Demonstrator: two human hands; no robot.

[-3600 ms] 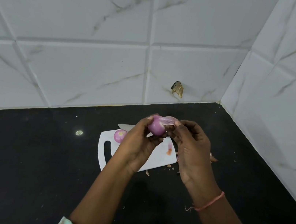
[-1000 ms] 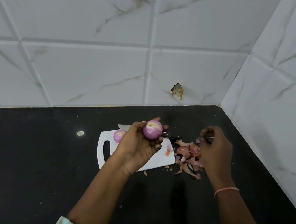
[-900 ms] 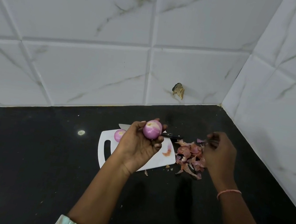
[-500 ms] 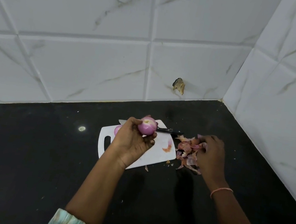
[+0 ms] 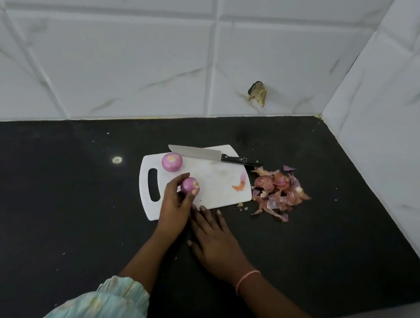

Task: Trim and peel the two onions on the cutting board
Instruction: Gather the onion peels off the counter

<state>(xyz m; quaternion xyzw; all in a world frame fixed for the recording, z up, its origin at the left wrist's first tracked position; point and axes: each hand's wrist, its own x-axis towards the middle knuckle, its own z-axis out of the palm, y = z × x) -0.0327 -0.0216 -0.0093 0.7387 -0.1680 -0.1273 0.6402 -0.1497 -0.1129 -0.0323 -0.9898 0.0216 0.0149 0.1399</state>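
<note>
A white cutting board (image 5: 216, 184) with a handle slot lies on the black counter. One peeled purple onion (image 5: 172, 162) sits on the board's far left corner. My left hand (image 5: 176, 205) holds a second peeled onion (image 5: 189, 184) between its fingers and thumb, low over the board. My right hand (image 5: 215, 237) lies flat on the counter just in front of the board, fingers straight and holding nothing. A knife (image 5: 212, 155) with a black handle rests across the board's far edge.
A heap of reddish onion skins (image 5: 277, 192) lies on the counter right of the board. One orange scrap (image 5: 238, 187) sits on the board. White tiled walls close the back and right sides, and the counter (image 5: 62, 191) stretches away to the left.
My left hand has brought the peeled onion down to the board. My right hand has left the skin heap and come back to rest flat on the counter in front of the board.
</note>
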